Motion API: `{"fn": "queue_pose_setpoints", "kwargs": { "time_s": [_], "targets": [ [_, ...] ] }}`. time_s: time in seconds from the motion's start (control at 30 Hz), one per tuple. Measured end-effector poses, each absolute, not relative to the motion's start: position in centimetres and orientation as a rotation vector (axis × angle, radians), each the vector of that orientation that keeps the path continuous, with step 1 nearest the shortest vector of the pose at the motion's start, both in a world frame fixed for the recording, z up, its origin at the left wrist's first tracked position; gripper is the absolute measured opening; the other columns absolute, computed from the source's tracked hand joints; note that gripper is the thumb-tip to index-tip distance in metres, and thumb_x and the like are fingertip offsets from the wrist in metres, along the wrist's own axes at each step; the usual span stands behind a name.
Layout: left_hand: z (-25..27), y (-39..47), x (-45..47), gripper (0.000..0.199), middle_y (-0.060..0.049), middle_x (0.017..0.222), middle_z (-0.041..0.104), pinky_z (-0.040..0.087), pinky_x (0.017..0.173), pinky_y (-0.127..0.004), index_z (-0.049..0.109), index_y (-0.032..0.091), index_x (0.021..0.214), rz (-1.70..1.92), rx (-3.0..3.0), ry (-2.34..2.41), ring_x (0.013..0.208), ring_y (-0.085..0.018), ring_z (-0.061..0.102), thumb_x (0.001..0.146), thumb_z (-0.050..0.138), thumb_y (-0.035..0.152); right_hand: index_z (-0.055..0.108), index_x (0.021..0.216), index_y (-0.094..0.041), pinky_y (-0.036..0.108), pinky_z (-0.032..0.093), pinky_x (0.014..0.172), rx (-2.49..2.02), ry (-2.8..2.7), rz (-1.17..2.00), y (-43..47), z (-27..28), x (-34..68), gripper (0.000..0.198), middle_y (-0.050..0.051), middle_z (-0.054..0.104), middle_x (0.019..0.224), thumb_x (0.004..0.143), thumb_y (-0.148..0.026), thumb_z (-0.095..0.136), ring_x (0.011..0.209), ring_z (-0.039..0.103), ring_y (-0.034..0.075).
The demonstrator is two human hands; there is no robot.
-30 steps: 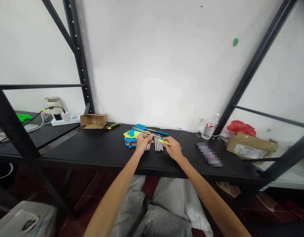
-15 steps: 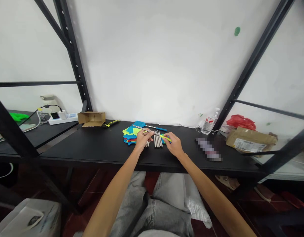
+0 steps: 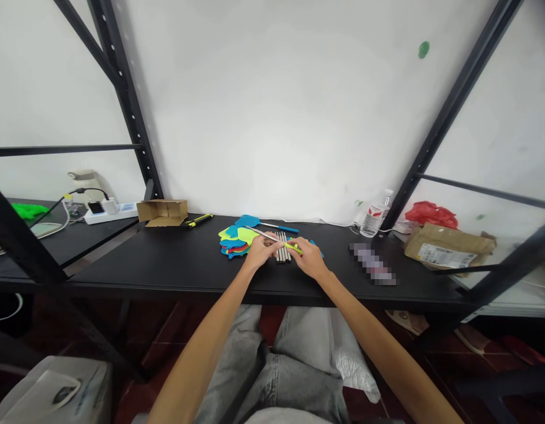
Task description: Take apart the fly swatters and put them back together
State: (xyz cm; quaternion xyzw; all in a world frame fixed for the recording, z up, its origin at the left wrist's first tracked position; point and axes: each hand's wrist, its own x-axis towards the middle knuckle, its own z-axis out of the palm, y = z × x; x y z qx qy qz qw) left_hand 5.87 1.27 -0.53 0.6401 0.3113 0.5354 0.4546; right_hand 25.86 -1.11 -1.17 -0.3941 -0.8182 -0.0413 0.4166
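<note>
My left hand point(image 3: 260, 252) is closed around a thin metal rod point(image 3: 260, 233) that slants up to the left. My right hand point(image 3: 311, 257) grips a yellow-green handle point(image 3: 294, 248) at the rod's right end. Both hands nearly meet above the table. Below them lie several loose metal rods point(image 3: 283, 252) side by side, partly covered by my fingers. To their left is a stack of blue, yellow-green and red flat swatter heads point(image 3: 231, 243). Behind lies a blue fly swatter point(image 3: 250, 220) with a metal shaft and a blue handle. Blue pieces show partly behind my right hand.
On the black table point(image 3: 166, 265) stand an open cardboard box point(image 3: 166, 213), a black-and-yellow cutter point(image 3: 198, 221) and a water bottle point(image 3: 375, 218). A blurred object point(image 3: 373, 265) lies right. Beyond the rack post are a parcel point(image 3: 449, 250) and a red bag point(image 3: 432, 214).
My hands have drawn closer together along the rod. The right hand has moved left with the yellow-green handle, and less bare rod shows between the hands.
</note>
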Motion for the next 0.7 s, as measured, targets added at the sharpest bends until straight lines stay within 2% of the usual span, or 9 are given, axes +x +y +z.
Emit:
{"fn": "queue_pose_setpoints", "kwargs": {
  "time_s": [0.13,0.23,0.37,0.7],
  "targets": [
    [-0.22,0.76,6.13,0.041,-0.003,0.073,0.07,0.042,0.044,-0.023,0.066,0.017,0.089,1.31,1.665,0.773,0.052,-0.014,0.061,0.067,0.082,0.048,0.066,0.115,-0.024,0.034,0.049,0.086,-1.008,-2.094,-0.097,-0.88,-1.37,25.87,0.031,0.009,0.072,0.107,0.102,-0.04,0.043,0.098,0.067,0.024],
    [0.09,0.61,6.06,0.043,-0.005,0.076,0.071,0.041,0.045,-0.022,0.064,0.017,0.093,1.436,1.553,0.826,0.051,-0.012,0.059,0.076,0.073,0.055,0.065,0.115,-0.024,0.034,0.049,0.086,-1.031,-2.018,-0.101,-0.8,-1.37,25.98,0.031,0.008,0.072,0.107,0.101,-0.039,0.043,0.096,0.067,0.023],
    [0.23,0.82,5.58,0.044,-0.004,0.071,0.068,0.038,0.044,-0.021,0.058,0.017,0.084,1.64,1.387,0.867,0.045,-0.008,0.052,0.085,0.059,0.061,0.065,0.116,-0.023,0.033,0.049,0.086,-1.037,-1.973,-0.089,-0.75,-1.38,26.13,0.029,0.007,0.072,0.11,0.1,-0.038,0.045,0.097,0.067,0.022],
    [-0.37,1.6,5.37,0.041,-0.002,0.073,0.067,0.039,0.044,-0.022,0.065,0.017,0.086,1.648,1.424,0.844,0.045,-0.007,0.05,0.081,0.067,0.057,0.066,0.115,-0.024,0.033,0.05,0.084,-1.058,-1.997,-0.095,-0.67,-1.5,26.22,0.03,0.007,0.072,0.109,0.1,-0.04,0.045,0.095,0.067,0.023]
  ]
}}
